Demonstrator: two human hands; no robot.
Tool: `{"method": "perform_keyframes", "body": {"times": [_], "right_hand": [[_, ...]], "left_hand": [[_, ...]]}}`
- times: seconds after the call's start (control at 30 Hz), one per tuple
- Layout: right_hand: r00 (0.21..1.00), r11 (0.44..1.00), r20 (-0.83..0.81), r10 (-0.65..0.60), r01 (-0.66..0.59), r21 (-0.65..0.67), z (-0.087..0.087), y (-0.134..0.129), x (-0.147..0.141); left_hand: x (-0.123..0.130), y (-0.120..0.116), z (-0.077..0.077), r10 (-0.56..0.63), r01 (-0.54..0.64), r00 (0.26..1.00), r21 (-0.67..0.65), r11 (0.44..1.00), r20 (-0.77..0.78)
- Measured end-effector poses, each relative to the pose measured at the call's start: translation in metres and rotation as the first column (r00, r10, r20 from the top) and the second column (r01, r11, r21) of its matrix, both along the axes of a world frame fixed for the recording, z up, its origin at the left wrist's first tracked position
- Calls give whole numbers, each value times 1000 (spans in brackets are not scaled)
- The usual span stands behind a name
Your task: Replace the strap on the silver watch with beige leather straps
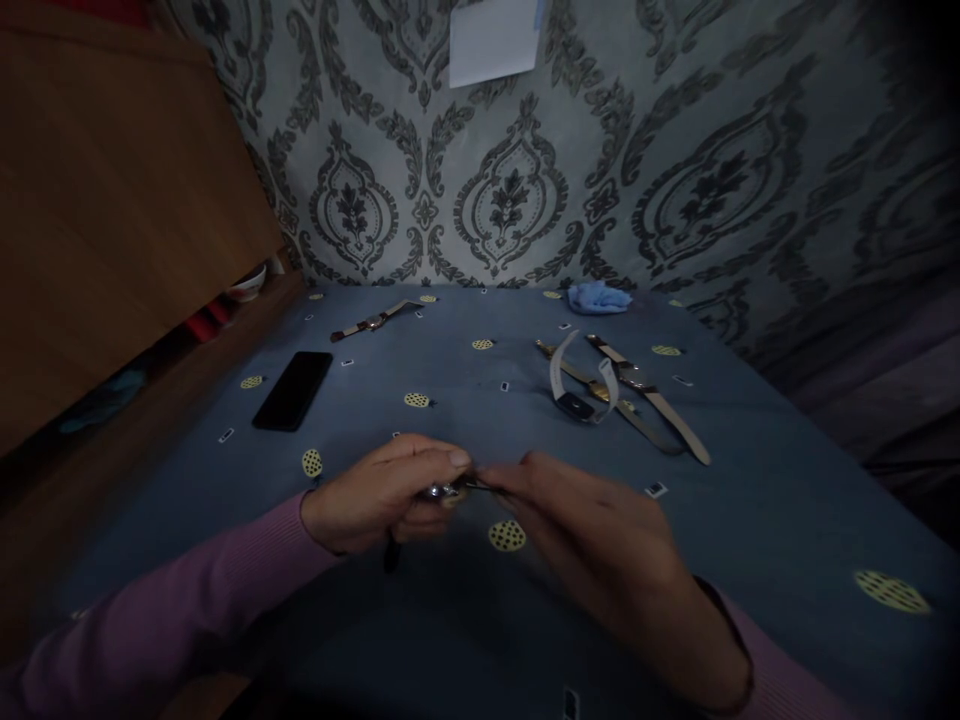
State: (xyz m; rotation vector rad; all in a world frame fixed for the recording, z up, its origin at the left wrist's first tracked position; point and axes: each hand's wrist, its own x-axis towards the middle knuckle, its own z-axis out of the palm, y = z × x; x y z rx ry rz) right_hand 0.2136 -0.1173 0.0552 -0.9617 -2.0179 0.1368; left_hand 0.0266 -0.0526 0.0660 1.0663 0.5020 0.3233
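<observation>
Over the middle front of the table, my left hand (pixel 397 490) is closed round a wristwatch. Its shiny silver case (pixel 442 491) shows between thumb and fingers, and the end of a dark strap (pixel 391 553) hangs below. My right hand (pixel 600 520) is closed, fingertips pinching a thin dark rod-like tool (pixel 480 487) whose tip points at the watch case. The tool's exact kind cannot be made out, as the fingers hide most of it. Both hands' fingertips are nearly together.
A blue patterned cloth (pixel 465 400) covers the table. A black phone (pixel 293 391) lies left, with a strapped watch (pixel 375 321) behind it. On the right are a white-strapped watch (pixel 576 405), a gold watch (pixel 598 391), a pale-strapped watch (pixel 637 377) and a crumpled blue cloth (pixel 598 297).
</observation>
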Motion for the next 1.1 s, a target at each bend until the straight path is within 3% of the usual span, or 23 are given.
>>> {"method": "perform_keyframes", "body": {"times": [0.13, 0.43, 0.7, 0.9, 1.1], "right_hand": [[990, 999, 135, -51, 49, 16, 0, 0, -1], [956, 995, 289, -55, 29, 93, -6, -1, 1], [965, 996, 258, 52, -31, -86, -12, 0, 6], [960, 987, 258, 109, -75, -140, -16, 3, 8], [975, 964, 212, 62, -4, -266, -11, 3, 12]], "left_hand": [[-1, 1, -4, -3, 3, 1000, -27, 1000, 0], [-3, 4, -4, 5, -11, 997, -76, 997, -71], [-9, 7, -13, 49, -60, 991, -85, 995, -127], [-10, 7, -17, 40, -52, 993, -103, 993, -109], [-13, 9, -18, 71, -85, 991, -117, 989, -113]]}}
